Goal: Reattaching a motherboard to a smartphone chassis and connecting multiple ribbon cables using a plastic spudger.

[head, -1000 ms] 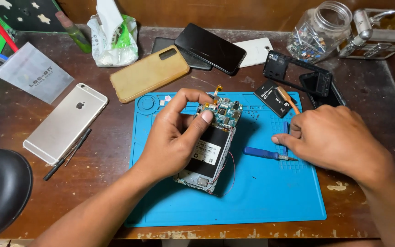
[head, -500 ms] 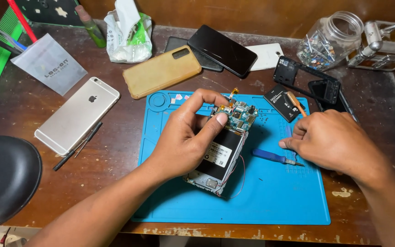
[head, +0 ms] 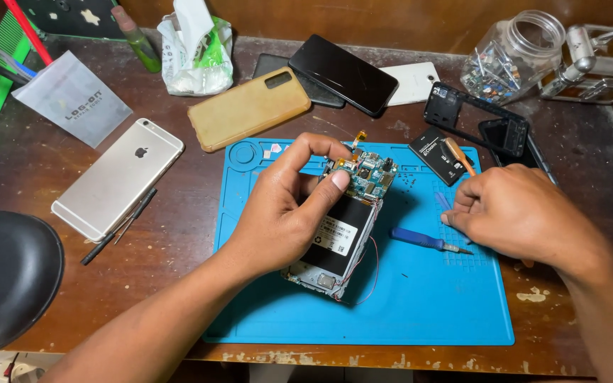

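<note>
My left hand (head: 285, 213) grips the opened phone (head: 342, 227), back cover off, circuit board and battery showing. Fingers wrap the left edge, thumb pressed on the top by the board, holding it tilted up off the blue mat (head: 406, 305), probably to keep the board facing me. My right hand (head: 519, 213) rests on the mat to the right of the phone, fingers curled and pinched down at something small; I can't tell what it grasps, if anything. A blue screwdriver (head: 420, 240) lies on the mat between the two hands, just beside the right fingertips, handy to grab. An orange-handled tool (head: 457, 154) sits just beyond the right hand, on a small black part (head: 434, 152). Beyond the left hand on the bench (head: 179, 234): a tan phone case (head: 250, 113) and a black phone (head: 342, 71). Left of the left hand: a silver phone (head: 118, 177), face down. A glass jar of small parts (head: 516, 50) sits well beyond the right hand.
</note>
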